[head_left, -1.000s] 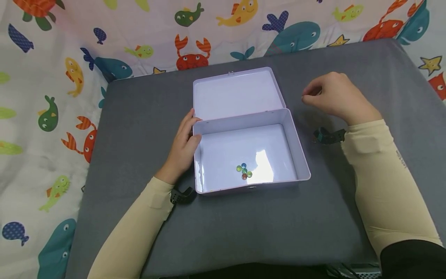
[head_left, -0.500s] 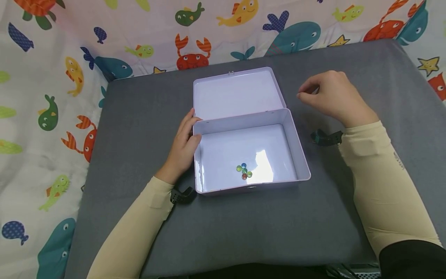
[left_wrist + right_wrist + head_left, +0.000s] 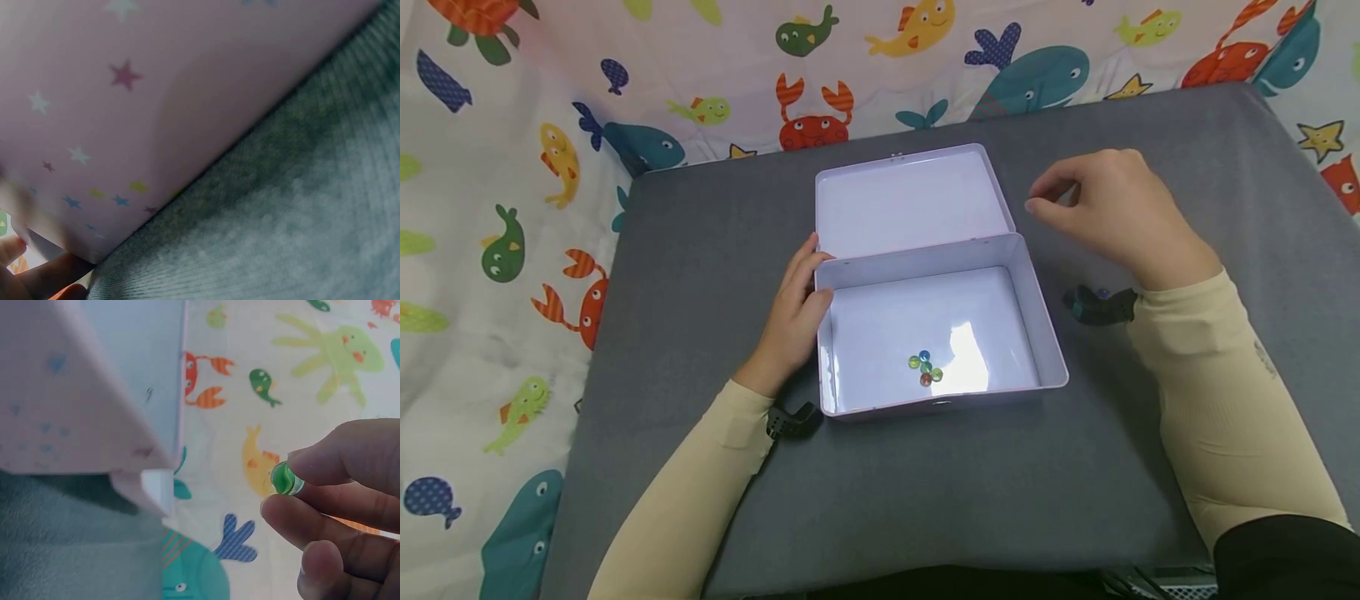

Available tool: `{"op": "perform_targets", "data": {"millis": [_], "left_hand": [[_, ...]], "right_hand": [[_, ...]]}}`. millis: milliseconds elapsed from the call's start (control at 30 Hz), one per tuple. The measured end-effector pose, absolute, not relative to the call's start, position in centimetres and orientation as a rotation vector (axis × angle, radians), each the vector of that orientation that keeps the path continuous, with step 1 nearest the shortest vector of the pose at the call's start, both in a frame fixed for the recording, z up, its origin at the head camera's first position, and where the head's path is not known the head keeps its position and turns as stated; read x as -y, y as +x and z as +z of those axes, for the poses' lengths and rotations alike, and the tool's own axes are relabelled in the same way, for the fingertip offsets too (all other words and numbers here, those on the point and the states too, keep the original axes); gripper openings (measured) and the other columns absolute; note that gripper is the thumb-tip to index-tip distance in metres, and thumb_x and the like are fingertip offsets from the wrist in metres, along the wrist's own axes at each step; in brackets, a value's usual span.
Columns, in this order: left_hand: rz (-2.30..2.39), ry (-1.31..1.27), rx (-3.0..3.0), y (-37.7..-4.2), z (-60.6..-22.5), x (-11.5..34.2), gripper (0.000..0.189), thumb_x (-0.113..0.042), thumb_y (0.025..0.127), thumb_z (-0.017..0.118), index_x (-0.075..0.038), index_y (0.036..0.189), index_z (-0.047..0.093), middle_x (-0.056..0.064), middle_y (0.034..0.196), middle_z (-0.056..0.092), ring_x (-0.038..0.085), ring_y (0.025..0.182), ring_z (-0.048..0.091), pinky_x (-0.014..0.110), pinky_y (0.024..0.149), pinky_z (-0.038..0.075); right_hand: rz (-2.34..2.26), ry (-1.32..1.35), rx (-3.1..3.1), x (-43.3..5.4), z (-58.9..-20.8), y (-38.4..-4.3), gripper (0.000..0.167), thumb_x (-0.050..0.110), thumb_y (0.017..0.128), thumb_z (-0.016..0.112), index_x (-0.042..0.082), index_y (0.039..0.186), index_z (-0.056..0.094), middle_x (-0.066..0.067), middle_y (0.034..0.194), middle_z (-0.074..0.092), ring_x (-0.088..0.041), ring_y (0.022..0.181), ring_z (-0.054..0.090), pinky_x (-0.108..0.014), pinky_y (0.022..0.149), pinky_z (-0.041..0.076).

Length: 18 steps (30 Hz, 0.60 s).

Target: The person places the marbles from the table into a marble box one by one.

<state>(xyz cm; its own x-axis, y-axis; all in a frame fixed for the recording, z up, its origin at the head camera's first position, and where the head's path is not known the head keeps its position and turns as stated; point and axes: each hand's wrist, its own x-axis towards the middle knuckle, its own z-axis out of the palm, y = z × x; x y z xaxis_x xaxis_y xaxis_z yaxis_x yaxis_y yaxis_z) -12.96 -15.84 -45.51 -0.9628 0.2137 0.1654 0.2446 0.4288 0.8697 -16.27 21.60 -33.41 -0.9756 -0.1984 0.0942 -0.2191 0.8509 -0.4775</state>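
A metal box (image 3: 880, 321), white inside and pale pink with stars outside (image 3: 206, 81), lies on the grey table with its hinged lid (image 3: 910, 200) folded back. Several glass marbles (image 3: 926, 367) sit together on its floor near the front wall. My left hand (image 3: 790, 321) grips the box's left wall, thumb over the rim. Right of the lid, above the table, my right hand (image 3: 1127, 212) pinches a green marble (image 3: 285, 479) between thumb and fingertips; the head view barely shows that marble.
A blue marble (image 3: 1102, 293) lies on the table beside the right wrist camera (image 3: 1097, 307). Behind and left of the table (image 3: 940, 492) hangs a curtain (image 3: 865, 100) printed with sea animals. The table's front edge runs close to the person's body.
My right hand has moved slightly left, towards the box, with its pinch kept. The blue marble by the right wrist has come into sight. The left hand and box stay still.
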Motion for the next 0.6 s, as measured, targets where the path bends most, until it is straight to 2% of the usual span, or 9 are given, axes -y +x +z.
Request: {"op": "perform_targets", "data": {"millis": [300,533,600], "left_hand": [[-1.617,-0.422,2.626,-12.9,-45.5,15.7,0.040,-0.018,0.099,0.042,-0.009,0.136,0.057,-0.004,0.174,0.020,0.021,0.159,0.021,0.060,0.123,0.026],[-1.610,-0.427,2.631,-13.0,-45.6,15.7,0.041,-0.020,0.100,0.042,-0.009,0.137,0.056,0.002,0.175,0.018,0.024,0.159,0.021,0.063,0.122,0.026],[-1.610,-0.423,2.632,-12.9,-45.6,15.7,0.041,-0.020,0.100,0.042,-0.009,0.137,0.056,0.000,0.175,0.018,0.023,0.159,0.021,0.062,0.123,0.025]], "right_hand": [[0.771,0.430,2.893,-20.3,-32.2,-14.4,0.018,0.019,0.097,0.072,0.007,0.107,0.081,-0.013,0.092,0.076,-0.023,0.071,0.057,-0.028,0.054,0.042],[0.810,0.465,2.871,-19.8,-32.3,-14.2,0.018,0.018,0.097,0.072,0.008,0.108,0.081,-0.011,0.092,0.076,-0.022,0.071,0.057,-0.025,0.053,0.042],[0.821,0.475,2.867,-19.8,-32.4,-14.3,0.018,0.018,0.097,0.073,0.008,0.108,0.082,-0.011,0.092,0.076,-0.022,0.070,0.057,-0.025,0.053,0.042]]}}
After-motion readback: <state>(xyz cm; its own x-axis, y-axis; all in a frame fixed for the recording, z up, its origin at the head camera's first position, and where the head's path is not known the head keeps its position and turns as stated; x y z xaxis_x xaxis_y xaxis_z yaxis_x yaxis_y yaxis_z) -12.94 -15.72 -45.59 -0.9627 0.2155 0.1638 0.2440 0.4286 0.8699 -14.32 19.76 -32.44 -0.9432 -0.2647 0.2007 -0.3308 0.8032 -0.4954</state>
